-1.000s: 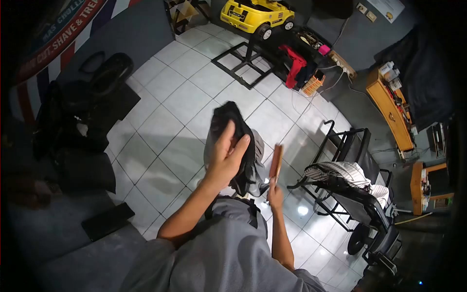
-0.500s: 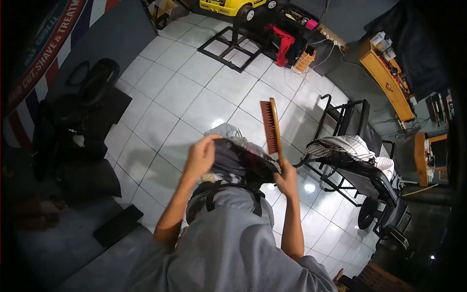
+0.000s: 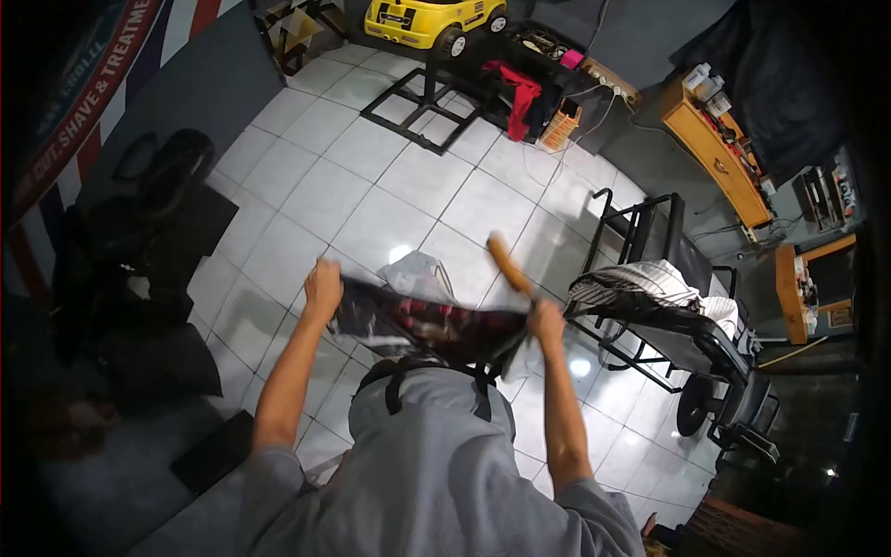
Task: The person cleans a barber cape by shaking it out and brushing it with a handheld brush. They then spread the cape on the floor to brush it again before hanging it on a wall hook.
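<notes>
A dark bag or sheet point(image 3: 436, 327) with reddish patches is stretched between my two hands in front of my waist. My left hand point(image 3: 323, 290) is closed on its left edge. At the opposite edge, my right hand point(image 3: 546, 320) is closed on the material, with a wooden-handled brush point(image 3: 507, 264) sticking up beside the fingers, blurred by motion. Behind the dark material, a pale grey bag or cloth point(image 3: 417, 276) shows in part.
A black barber chair point(image 3: 673, 339) with striped cloth point(image 3: 640, 281) over it stands at right. A yellow toy car point(image 3: 432, 20) is at the top, above a black metal frame point(image 3: 418, 111). A wooden drawer unit point(image 3: 719, 153) hangs at upper right.
My left hand has moved left and away from my right hand, spreading the dark material wide. The brush has tilted to the left, and its bristles no longer show clearly.
</notes>
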Available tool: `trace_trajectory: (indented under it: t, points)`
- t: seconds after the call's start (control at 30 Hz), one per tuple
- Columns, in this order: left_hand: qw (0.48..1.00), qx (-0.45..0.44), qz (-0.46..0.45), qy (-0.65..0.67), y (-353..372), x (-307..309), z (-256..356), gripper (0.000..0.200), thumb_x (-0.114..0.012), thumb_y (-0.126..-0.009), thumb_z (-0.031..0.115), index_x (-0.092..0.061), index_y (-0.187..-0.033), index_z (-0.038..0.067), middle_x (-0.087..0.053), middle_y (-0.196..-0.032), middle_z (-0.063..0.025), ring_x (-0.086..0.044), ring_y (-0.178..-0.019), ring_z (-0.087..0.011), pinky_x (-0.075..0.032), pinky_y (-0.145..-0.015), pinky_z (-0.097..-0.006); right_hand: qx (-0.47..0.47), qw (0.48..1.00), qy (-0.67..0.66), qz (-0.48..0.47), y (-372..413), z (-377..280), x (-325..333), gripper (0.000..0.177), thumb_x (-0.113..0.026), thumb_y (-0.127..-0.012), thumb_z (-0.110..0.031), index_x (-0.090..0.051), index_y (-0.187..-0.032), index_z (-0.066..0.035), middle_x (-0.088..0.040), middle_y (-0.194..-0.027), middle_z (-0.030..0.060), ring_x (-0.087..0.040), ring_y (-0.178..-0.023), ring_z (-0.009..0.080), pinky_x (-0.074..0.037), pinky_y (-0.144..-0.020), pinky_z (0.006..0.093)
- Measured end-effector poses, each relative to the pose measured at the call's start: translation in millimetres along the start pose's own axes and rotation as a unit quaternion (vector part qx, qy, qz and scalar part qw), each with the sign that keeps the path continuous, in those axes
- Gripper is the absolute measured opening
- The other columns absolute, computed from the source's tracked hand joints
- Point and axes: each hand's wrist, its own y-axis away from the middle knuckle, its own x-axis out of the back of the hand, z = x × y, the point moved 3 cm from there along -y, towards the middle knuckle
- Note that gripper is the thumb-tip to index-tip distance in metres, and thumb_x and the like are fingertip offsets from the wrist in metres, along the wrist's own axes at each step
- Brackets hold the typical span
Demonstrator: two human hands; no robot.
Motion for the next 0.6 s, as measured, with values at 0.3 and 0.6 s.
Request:
trace_trajectory:
  t: [0.3,0.6]
  points:
    - [0.86,-0.237,0.427,0.152,-12.1,295.3,134.3,0.04,-0.061,-0.06,-0.01,-0.058,-0.098,0.005,-0.058,-0.087,-0.0115,-0.055,-0.087,-0.0318,-0.041,-0.078,-0.0395,0.242,0.754,-0.402,0.46,21.9,-114.9,296.3,0.031,-0.053,-0.071,0.013,-0.055,-0.101,0.004,-0.062,-0.096,0.0103,-0.061,-0.088,0.0192,-0.046,-0.082,0.0301]
    - [0.89,-0.001,-0.452,0.067,188.7,-162.9,-35.6,0.036,-0.055,-0.078,0.017,-0.057,-0.111,0.003,-0.061,-0.097,-0.023,-0.058,-0.092,-0.0386,-0.046,-0.08,-0.045,0.05,0.945,0.064,-0.317,116.8,43.6,-98.3,0.026,-0.048,-0.081,-0.012,-0.058,-0.1,0.001,-0.063,-0.091,0.0245,-0.06,-0.086,0.0445,-0.05,-0.074,0.0476]
